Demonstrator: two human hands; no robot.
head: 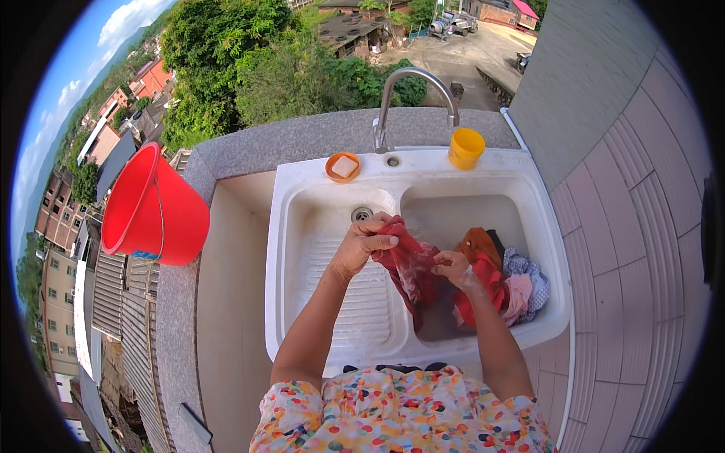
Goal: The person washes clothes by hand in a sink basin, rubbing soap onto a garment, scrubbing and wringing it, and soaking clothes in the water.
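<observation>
A wet dark-red cloth (409,270) with whitish suds on it is stretched between my two hands. My left hand (362,240) pinches its upper end over the divider of the white double laundry sink (273,255). At its right side, my right hand (453,268) grips the edge between thumb and fingers. The cloth's lower end hangs down at the divider. Cloudy water (453,218) stands in the right basin. A heap of wet clothes (493,283), in red, pink, orange-brown and dotted blue-grey, lies at that basin's right side, partly behind my right forearm.
The left basin has a ribbed washboard (357,306) and a drain (362,214). Along the sink's back stand an orange soap dish (342,167) with soap, a curved faucet (416,73) and a yellow cup (466,149). A red bucket (181,209) sits on the left granite ledge (175,323). A tiled wall (617,266) rises at right.
</observation>
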